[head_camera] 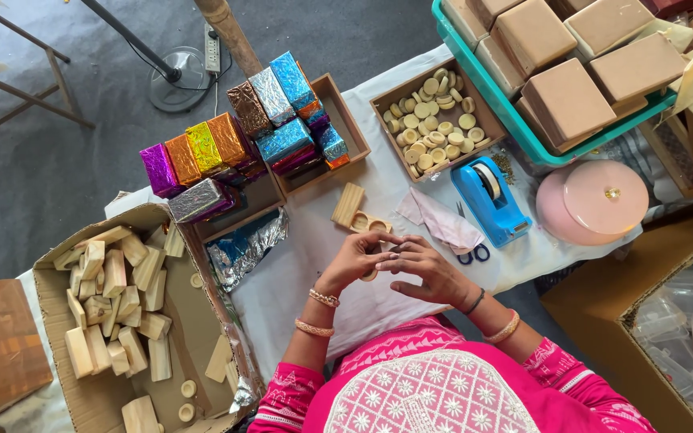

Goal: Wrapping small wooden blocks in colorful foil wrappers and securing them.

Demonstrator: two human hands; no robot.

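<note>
Left hand (352, 261) and right hand (427, 269) both grip one small round pale wooden piece (370, 275) above the white-clothed table (314, 240), near edge. Foil-wrapped blocks (274, 120) stacked at far-left corner; bare wooden blocks (114, 297) left unwrapped.

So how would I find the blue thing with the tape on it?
Start at the big teal crate of brown blocks at the top right. Just below its left corner, on the white cloth, stands the tape holder, beside the round pink box. It is the only bright blue plastic thing, with a roll of tape on top.
</note>
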